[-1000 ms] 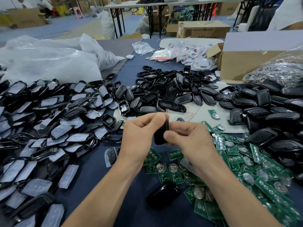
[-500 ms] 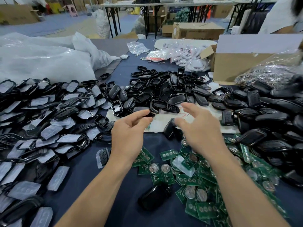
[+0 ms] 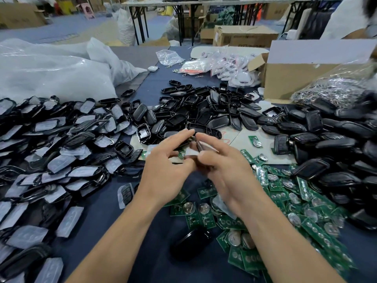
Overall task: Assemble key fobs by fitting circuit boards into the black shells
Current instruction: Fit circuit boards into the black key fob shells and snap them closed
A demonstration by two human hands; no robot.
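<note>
My hands meet over the middle of the table. My right hand [image 3: 228,170] pinches a black shell [image 3: 201,147] between thumb and fingers. My left hand [image 3: 169,166] has its fingers fairly straight and spread, the fingertips touching near the top of that shell; motion blur hides the contact. A small green circuit board [image 3: 181,154] lies on the paper below my left fingers. Several green circuit boards [image 3: 285,190] with coin cells are heaped at the right front. Empty black shells [image 3: 204,111] are piled just beyond my hands.
Shells with white film [image 3: 61,139] cover the left side. Closed black fobs [image 3: 336,129] are stacked at the right. One black fob [image 3: 189,246] lies between my forearms. A cardboard box [image 3: 295,78], a bag of metal parts [image 3: 336,88] and plastic bags [image 3: 51,74] stand behind.
A second ago both hands held a black shell. They then opened and reached towards the shell pile. Now they are together again, my right hand pinching a shell.
</note>
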